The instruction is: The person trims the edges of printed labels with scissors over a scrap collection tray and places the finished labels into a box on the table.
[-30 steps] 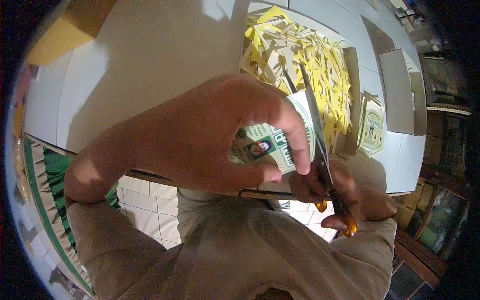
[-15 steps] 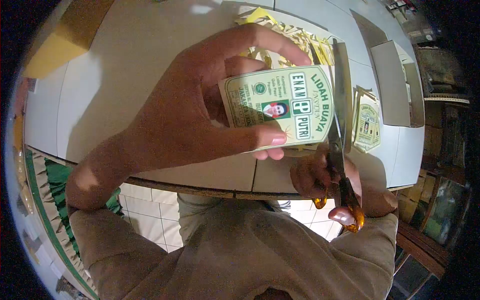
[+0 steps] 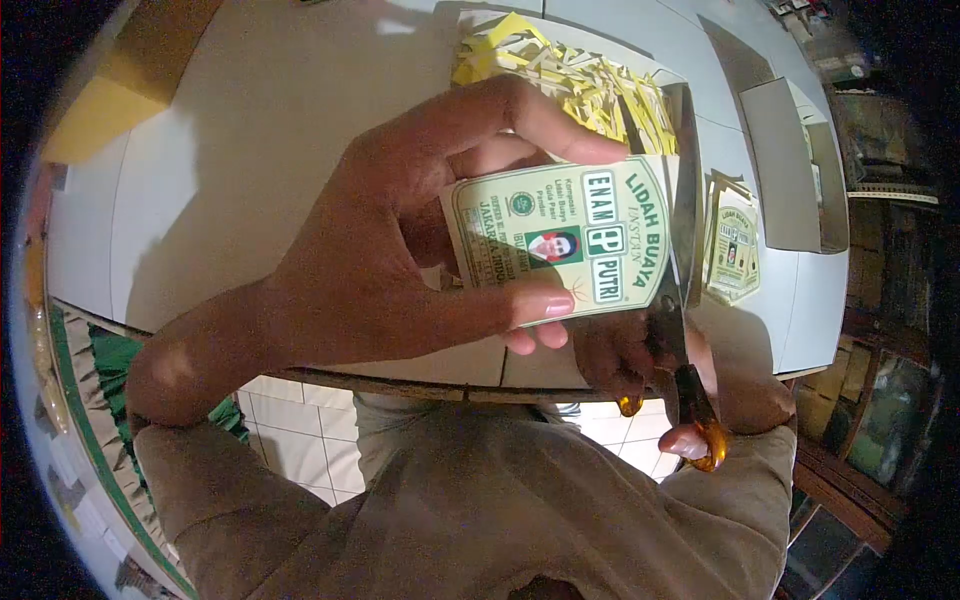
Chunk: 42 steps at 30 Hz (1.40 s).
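Observation:
My left hand holds a pale green printed label, pinching it between the thumb in front and the fingers at its far edge and behind. The label reads "Lidah Buaya" and "Enam Putri", and its right end is rounded. My right hand grips a pair of scissors with amber handles, thumb through one loop. The blades point away from me, along the label's rounded right end. Part of the right hand is hidden behind the scissors and the label.
Beyond the label, a shallow box holds a heap of yellow and white paper strips. Similar labels lie stacked to the right, beside an open carton. A cardboard box stands at the far left of the tiled table.
My left hand and the label have come slightly nearer to me, uncovering more of the paper strips. The scissors have shifted a little along the label's rounded end.

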{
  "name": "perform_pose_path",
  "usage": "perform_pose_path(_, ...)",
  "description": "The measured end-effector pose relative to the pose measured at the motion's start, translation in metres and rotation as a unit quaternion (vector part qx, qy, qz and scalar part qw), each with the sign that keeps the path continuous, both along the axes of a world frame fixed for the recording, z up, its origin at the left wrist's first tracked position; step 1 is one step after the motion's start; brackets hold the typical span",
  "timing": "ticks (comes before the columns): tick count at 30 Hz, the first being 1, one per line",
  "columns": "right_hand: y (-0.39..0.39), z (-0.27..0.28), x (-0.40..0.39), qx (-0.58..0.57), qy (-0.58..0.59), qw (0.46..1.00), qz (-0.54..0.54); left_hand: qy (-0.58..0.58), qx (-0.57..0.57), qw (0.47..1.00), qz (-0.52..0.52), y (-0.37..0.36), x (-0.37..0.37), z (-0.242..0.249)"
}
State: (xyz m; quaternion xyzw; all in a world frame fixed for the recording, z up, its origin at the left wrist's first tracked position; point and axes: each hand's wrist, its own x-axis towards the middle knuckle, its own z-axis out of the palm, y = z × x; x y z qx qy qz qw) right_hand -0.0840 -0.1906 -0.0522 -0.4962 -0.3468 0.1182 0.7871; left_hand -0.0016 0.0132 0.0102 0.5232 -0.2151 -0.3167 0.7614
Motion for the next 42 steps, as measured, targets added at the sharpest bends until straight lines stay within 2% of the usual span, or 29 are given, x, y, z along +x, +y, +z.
perform_pose_path(4,0.006,0.013,0.001,0.034,0.014,0.999,-0.018,0.001,0.006,1.000,0.004,0.000,0.000,0.000)
perform_pose_path(6,0.005,0.020,0.002,-0.037,-0.007,0.998,-0.045,-0.019,0.000,1.000,0.000,0.001,0.000,-0.001)
perform_pose_path(7,0.004,0.018,0.002,-0.037,-0.007,0.998,-0.045,-0.019,0.000,1.000,0.000,0.001,0.000,-0.001)
perform_pose_path(10,0.000,0.010,0.004,0.002,-0.007,1.000,0.016,-0.022,-0.004,1.000,0.008,0.000,0.000,0.000)
perform_pose_path(13,0.001,0.009,-0.001,-0.023,-0.014,1.000,-0.005,-0.001,-0.005,1.000,0.010,0.000,0.000,0.002)
perform_pose_path(15,0.006,0.002,-0.009,0.040,0.011,0.996,-0.074,0.006,0.007,1.000,0.004,0.001,0.000,0.003)
perform_pose_path(19,0.004,0.004,-0.008,0.026,0.006,0.996,-0.082,0.000,-0.008,1.000,0.004,0.001,0.001,0.001)
perform_pose_path(21,-0.001,0.012,0.002,-0.030,0.008,1.000,-0.003,-0.001,0.004,1.000,-0.010,0.002,0.003,0.003)
perform_pose_path(24,0.001,0.010,0.005,0.007,0.001,1.000,0.016,-0.001,-0.008,1.000,-0.008,0.001,0.002,-0.001)
perform_pose_path(30,0.001,0.017,0.000,-0.060,0.005,0.998,-0.035,0.000,-0.003,1.000,-0.012,0.001,0.002,-0.001)
perform_pose_path(34,-0.006,0.007,0.005,-0.057,-0.046,0.997,0.012,-0.054,-0.032,0.998,-0.021,0.002,0.003,-0.009)
perform_pose_path(36,-0.006,0.005,0.002,-0.047,0.022,0.998,0.045,-0.008,-0.007,1.000,-0.011,0.001,0.002,-0.003)
perform_pose_path(42,0.000,0.011,-0.002,-0.003,0.049,0.999,0.000,-0.019,-0.001,0.999,-0.029,0.003,0.003,-0.003)
